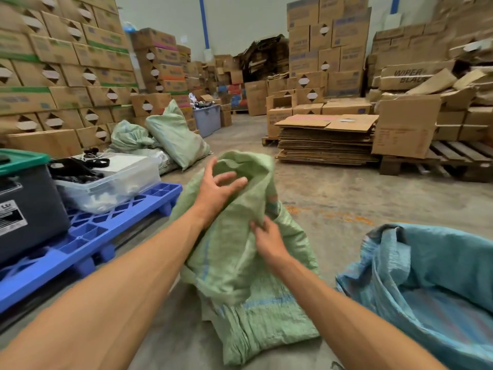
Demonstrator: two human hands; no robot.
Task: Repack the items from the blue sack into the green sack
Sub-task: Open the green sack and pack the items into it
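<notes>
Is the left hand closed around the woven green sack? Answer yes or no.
No: the left hand is spread open over the woven green sack, while the right hand pinches its fabric.

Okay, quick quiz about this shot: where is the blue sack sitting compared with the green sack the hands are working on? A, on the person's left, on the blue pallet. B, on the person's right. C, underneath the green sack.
B: the blue sack lies open on the floor at the person's right, beside the green sack that the left hand and right hand handle.
</notes>
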